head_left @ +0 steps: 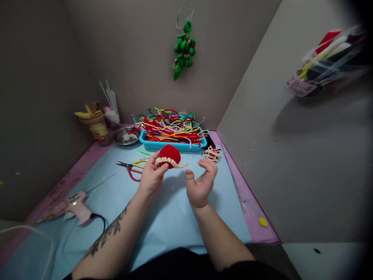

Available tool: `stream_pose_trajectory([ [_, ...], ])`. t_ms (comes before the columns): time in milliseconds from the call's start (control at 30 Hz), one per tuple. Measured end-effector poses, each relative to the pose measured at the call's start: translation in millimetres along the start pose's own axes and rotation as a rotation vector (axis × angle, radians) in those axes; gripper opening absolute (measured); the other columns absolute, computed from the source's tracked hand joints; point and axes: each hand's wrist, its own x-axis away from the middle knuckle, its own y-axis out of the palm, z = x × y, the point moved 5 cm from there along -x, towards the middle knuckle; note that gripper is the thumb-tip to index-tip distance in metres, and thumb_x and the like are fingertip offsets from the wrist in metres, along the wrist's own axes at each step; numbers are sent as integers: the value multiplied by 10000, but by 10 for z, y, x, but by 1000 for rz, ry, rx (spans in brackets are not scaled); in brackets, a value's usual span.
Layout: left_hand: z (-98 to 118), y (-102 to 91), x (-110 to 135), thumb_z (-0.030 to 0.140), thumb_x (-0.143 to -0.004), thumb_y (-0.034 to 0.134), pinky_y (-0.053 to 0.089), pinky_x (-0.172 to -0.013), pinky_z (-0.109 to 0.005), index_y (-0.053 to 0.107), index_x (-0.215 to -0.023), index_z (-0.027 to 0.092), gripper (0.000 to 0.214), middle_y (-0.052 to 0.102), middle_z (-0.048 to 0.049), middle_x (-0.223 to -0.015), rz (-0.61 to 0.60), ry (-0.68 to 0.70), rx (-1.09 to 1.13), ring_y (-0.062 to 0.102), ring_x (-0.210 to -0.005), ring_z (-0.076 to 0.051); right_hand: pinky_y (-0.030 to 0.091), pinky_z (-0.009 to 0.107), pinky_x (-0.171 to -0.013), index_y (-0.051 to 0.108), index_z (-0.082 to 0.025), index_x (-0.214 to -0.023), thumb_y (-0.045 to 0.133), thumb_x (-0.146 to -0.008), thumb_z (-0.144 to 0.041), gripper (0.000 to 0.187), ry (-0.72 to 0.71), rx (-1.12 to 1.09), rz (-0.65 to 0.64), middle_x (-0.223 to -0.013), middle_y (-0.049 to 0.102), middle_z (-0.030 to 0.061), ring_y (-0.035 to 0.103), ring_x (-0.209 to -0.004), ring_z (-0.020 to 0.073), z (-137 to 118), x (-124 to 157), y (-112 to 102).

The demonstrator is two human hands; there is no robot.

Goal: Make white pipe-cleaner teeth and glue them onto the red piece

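Between its thumb and fingers, my left hand (153, 173) grips a red fuzzy disc-like craft piece (172, 151). Across the front of that piece runs a cream crimped pipe cleaner (167, 160), whose loose end sticks out to the right. My right hand (202, 182) is just right of this end, apart from it, with thumb and fingers spread and nothing in them. Beside my left hand lie scissors (129, 166) with red and yellow handles, partly covered by the hand. A cream and red craft face (212, 154) rests on the cloth beyond my right hand.
A blue tray (175, 146) heaped with colourful pipe cleaners stands at the back, a metal dish (126, 137) left of it. A pink glue gun (78, 208) with a lit green light lies at left on the blue cloth (175, 217). Grey walls enclose the table.
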Motion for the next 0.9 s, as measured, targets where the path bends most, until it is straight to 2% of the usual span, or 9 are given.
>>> stream_pose_trajectory([
  [67, -16, 11, 20, 121, -583, 804, 475, -847, -279, 625, -1072, 198, 526, 706, -27, -947, -4, -13, -53, 651, -848, -136, 426, 411, -866, 577, -233, -927, 632, -818, -278, 131, -75, 86, -153, -947, 539, 54, 525, -956, 212, -78, -35, 55],
  [133, -32, 24, 40, 121, -578, 806, 484, -809, -265, 650, -1007, 185, 461, 713, -24, -901, -11, -17, -101, 651, -800, -132, 437, 388, -844, 613, -231, -872, 644, -812, -216, 70, -113, 105, -220, -904, 559, 41, 535, -912, 193, -140, -46, 87],
  [267, -59, 38, 61, 145, -571, 818, 496, -765, -257, 662, -929, 182, 392, 709, -9, -839, -22, -27, -138, 645, -746, -122, 441, 378, -829, 644, -216, -816, 663, -799, -199, 31, -122, 113, -219, -864, 588, 40, 546, -875, 184, -176, -49, 114],
  [533, -46, 47, 74, 158, -603, 804, 495, -770, -293, 680, -905, 181, 328, 706, -24, -851, -67, 13, -211, 643, -770, -154, 453, 348, -784, 653, -224, -784, 634, -817, -240, 42, 67, 56, -272, -827, 597, 36, 544, -865, 184, -57, -38, 148],
  [667, -58, 61, 80, 158, -583, 819, 483, -803, -305, 680, -943, 180, 386, 710, -44, -900, -103, -23, -201, 647, -814, -173, 449, 355, -793, 651, -223, -800, 614, -819, -237, 43, 127, 17, -268, -837, 604, 40, 546, -878, 190, -3, -33, 156],
  [800, -56, 103, 92, 280, -626, 810, 480, -843, -332, 673, -994, 161, 411, 701, -87, -983, -136, -44, -136, 643, -889, -201, 446, 348, -804, 648, -213, -803, 598, -824, -226, 55, 204, -25, -275, -803, 619, 30, 558, -826, 179, 87, -43, 171],
  [900, -45, 122, 98, 335, -655, 789, 482, -845, -320, 684, -956, 153, 367, 704, -80, -953, -109, -51, -95, 640, -881, -186, 450, 334, -794, 647, -207, -792, 600, -820, -227, 58, 247, -53, -284, -794, 627, 28, 566, -810, 174, 133, -47, 183],
])
